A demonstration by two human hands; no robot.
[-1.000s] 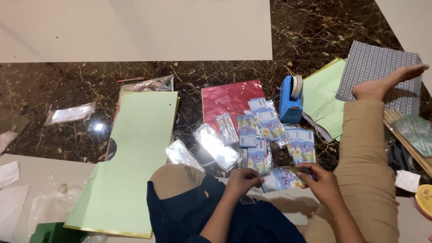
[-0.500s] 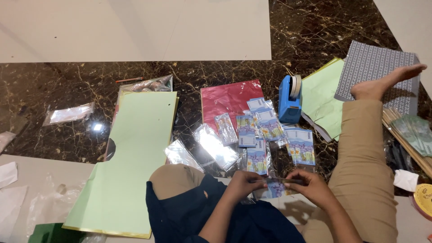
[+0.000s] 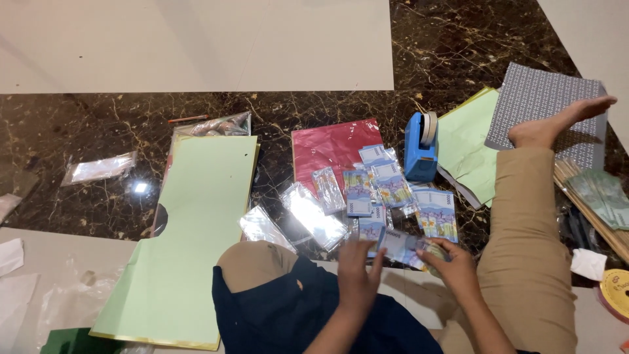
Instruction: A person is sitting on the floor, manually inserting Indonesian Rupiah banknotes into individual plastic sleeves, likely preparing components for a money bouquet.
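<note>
I sit on a dark marble floor with my legs out. My right hand (image 3: 451, 269) grips a banknote wrapped in clear plastic (image 3: 401, 245) by its right end. My left hand (image 3: 357, 269) rests flat against the note's left end, fingers extended. Just beyond my hands lie several more wrapped banknotes (image 3: 381, 190) and empty clear plastic sleeves (image 3: 313, 215), spread in front of a red paper sheet (image 3: 331, 149).
A long light green card (image 3: 190, 229) lies at left. A blue tape dispenser (image 3: 419, 145) stands beside green paper (image 3: 466, 145) and a grey patterned sheet (image 3: 538, 99). My bare foot (image 3: 557, 123) rests on that sheet. Wooden sticks and green banknotes (image 3: 599, 196) lie far right.
Both hands shifted slightly forward and apart along the wrapped banknote. The left hand opened flatter over its left end. Everything on the floor stayed put.
</note>
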